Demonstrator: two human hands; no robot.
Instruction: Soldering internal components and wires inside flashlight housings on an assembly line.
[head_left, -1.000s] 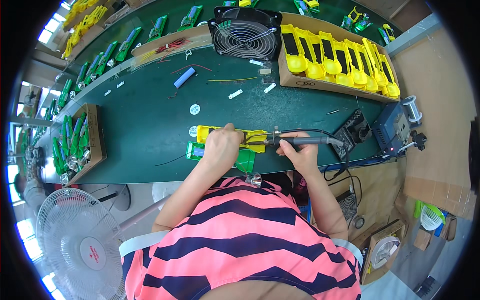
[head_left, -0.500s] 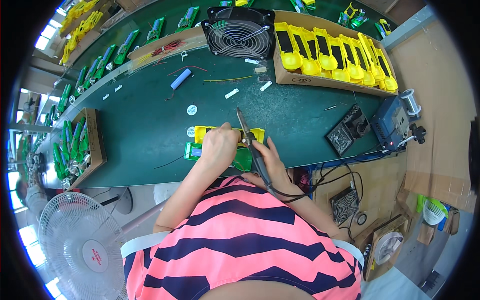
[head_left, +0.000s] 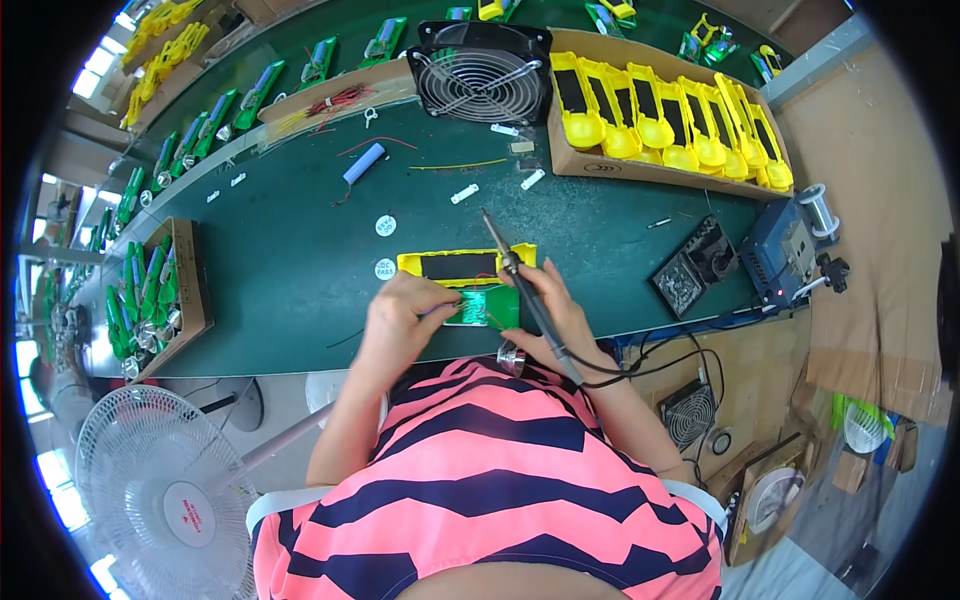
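Observation:
My right hand (head_left: 563, 318) holds a soldering iron (head_left: 538, 302) slantwise, its metal tip pointing up and away over the table. Its lower fingers also reach the green lamp housing (head_left: 503, 303), near a shiny round reflector (head_left: 512, 358). My left hand (head_left: 398, 318) is closed in a pinch at the housing's left end, covering part of it; thin wires show by the fingertips. Just beyond the housing lies a yellow casing half (head_left: 460, 266) with a black strip inside. It rests on the green tabletop (head_left: 300, 230).
A blue battery cell (head_left: 363, 162), white strips (head_left: 465, 193) and round labels (head_left: 385, 226) lie beyond. A black fan (head_left: 480, 85) and a carton of yellow casings (head_left: 655, 165) stand behind. Right are a soldering station (head_left: 785, 250) and iron stand (head_left: 690, 265); left, a box of green lamps (head_left: 195, 285).
My left hand has moved left and nearer, uncovering the yellow casing and the green housing's middle. The housing has shifted, and its reflector now shows. The iron has moved slightly right.

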